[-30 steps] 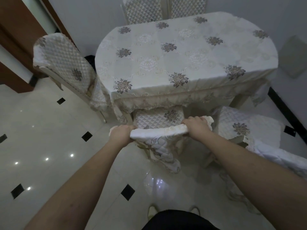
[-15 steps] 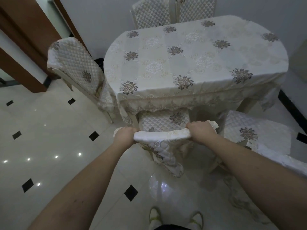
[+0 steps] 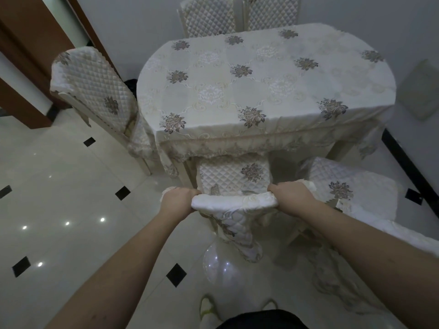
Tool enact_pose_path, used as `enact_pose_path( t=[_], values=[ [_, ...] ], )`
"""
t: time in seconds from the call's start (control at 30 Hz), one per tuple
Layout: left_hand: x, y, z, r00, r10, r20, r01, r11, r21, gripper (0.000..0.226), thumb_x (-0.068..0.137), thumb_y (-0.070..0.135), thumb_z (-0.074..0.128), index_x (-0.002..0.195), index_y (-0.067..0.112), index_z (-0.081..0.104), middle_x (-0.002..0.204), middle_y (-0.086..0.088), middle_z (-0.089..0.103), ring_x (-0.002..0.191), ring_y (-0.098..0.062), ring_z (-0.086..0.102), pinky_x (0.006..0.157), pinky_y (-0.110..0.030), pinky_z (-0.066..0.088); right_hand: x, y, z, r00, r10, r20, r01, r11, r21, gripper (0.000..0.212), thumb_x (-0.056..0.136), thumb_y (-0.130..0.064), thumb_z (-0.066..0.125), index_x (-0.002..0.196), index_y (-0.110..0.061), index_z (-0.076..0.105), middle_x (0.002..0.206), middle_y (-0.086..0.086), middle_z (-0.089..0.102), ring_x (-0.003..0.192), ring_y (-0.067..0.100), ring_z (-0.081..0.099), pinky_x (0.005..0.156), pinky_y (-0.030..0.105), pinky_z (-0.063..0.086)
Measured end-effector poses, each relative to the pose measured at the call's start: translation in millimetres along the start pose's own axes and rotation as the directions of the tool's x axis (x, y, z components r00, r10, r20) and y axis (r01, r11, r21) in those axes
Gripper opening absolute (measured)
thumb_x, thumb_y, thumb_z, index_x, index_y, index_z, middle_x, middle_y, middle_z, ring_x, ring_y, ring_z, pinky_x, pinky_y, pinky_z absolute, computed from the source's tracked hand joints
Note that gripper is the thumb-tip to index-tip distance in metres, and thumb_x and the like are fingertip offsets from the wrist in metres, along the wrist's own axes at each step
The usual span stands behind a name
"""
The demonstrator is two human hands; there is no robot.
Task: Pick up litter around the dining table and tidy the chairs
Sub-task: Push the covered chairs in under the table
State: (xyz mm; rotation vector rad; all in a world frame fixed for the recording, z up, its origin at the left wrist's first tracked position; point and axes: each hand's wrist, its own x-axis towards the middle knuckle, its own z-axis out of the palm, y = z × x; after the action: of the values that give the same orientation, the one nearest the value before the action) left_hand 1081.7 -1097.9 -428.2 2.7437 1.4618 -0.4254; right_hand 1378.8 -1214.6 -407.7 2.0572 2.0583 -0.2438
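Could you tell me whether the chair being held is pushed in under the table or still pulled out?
Partly in: the chair seat's front lies under the tablecloth edge, its back clear, gripped by left hand and right hand.

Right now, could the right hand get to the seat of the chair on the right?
Probably yes. The right hand grips the middle chair's backrest, so it must let go first. The right chair's seat lies just beside it, uncovered, with nothing between.

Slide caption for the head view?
Both hands, left and right, grip a chair backrest at the table.
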Motion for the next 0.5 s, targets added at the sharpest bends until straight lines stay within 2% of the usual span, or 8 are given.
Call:
enact_pose_path(
  t=[0.2,0.5],
  values=[
    [14.4,2.2,-8.1,0.999,-0.047,0.022,0.047,0.999,0.015,0.022,0.087,0.038,0.056,0.107,0.039,0.064,0.098,0.005,0.069,0.092,-0.017,0.064,0.066,-0.023,0.037,19.8,11.2,3.5,1.000,0.018,0.004,-0.018,0.990,0.142,0.034,0.082,-0.038,0.058,0.114,-0.028,0.055,0.110,0.001,0.061,0.104,0.024,0.058,0.090,0.038,0.038],
    [25.1,13.1,-12.2,0.998,-0.045,0.032,0.047,0.998,-0.045,0.027,0.086,0.041,0.057,0.112,0.038,0.063,0.101,0.005,0.069,0.092,-0.018,0.065,0.067,-0.025,0.042,23.0,25.9,-5.3,0.998,0.068,-0.010,-0.066,0.987,0.145,0.034,0.083,-0.037,0.061,0.116,-0.028,0.058,0.114,0.003,0.060,0.107,0.027,0.056,0.092,0.038,0.036]
  ],
)
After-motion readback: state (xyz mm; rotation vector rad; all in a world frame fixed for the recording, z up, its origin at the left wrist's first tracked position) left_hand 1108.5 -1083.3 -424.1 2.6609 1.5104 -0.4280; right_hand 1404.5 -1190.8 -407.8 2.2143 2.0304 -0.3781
